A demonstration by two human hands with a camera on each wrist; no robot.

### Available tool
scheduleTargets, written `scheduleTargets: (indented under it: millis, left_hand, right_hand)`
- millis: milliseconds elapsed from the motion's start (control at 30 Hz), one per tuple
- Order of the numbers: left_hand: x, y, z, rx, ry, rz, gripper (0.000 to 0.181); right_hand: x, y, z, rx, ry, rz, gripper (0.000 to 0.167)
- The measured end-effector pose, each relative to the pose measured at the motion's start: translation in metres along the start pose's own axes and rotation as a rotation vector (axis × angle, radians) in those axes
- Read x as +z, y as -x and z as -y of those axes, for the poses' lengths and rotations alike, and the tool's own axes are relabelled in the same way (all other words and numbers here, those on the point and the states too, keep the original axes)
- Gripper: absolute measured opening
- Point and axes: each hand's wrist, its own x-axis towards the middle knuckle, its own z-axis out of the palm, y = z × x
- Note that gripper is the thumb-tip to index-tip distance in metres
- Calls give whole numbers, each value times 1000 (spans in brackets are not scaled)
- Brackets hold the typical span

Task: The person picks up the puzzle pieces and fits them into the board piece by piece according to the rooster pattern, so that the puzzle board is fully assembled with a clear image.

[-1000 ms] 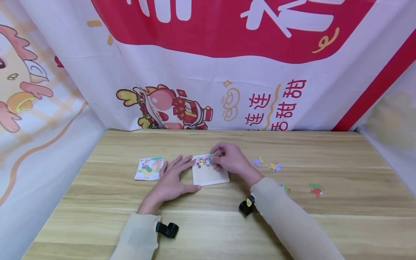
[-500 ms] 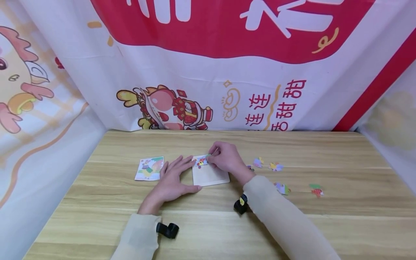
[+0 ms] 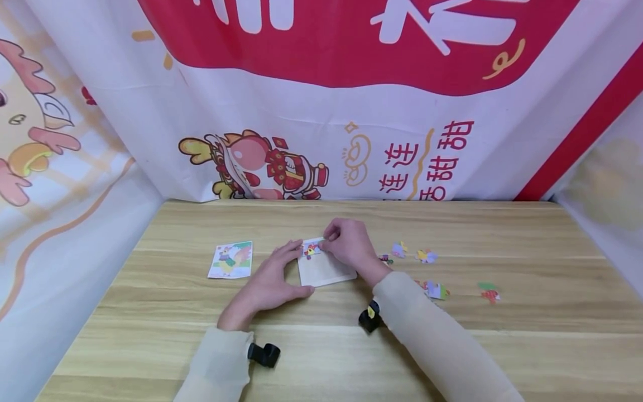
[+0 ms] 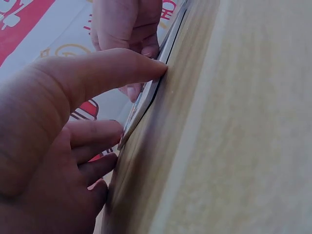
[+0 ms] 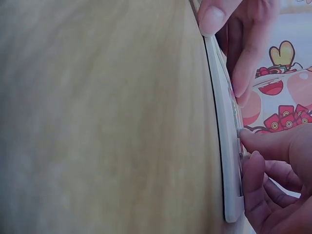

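A square white puzzle board [image 3: 324, 272] lies on the wooden table, with colourful pieces [image 3: 310, 249] along its far edge. Across its left side spans my left hand [image 3: 268, 283], thumb on the near edge and fingertips at the far left corner. In the left wrist view, the left hand [image 4: 53, 112] has its thumb pressed to the board's edge [image 4: 146, 100]. My right hand [image 3: 351, 245] covers the far right part, fingers bent. In the right wrist view, the right hand's [image 5: 280, 170] thumb and forefinger pinch a small piece, mostly hidden, against the board [image 5: 225, 126].
A picture card [image 3: 231, 261] with a cartoon bird lies left of the board. Loose puzzle pieces are scattered on the right, among them a yellow one [image 3: 426, 256], a purple-green one [image 3: 436, 290] and a red-green one [image 3: 489, 292]. A printed cloth [image 3: 301, 100] hangs behind the table.
My right hand has shifted slightly left along the far edge, uncovering loose pieces beside the sleeve. The left hand has moved a little right, away from the card, and the board has shifted slightly right.
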Motion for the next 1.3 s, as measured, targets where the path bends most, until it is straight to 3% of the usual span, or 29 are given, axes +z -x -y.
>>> scheduleTargets:
  millis: [300,867,1300]
  left_hand:
    - [7,-5,3,57,-38,-17,91]
    - [10,-6,2,40,-76,-22,86]
    - [10,-5,1,26,-67,-20,85]
  right_hand:
    - [0,0,-1,-25,-5,0,11]
    - [2,1,-3,-21,-23,1,10]
    - [-6,8,-9,32,-120,22,11]
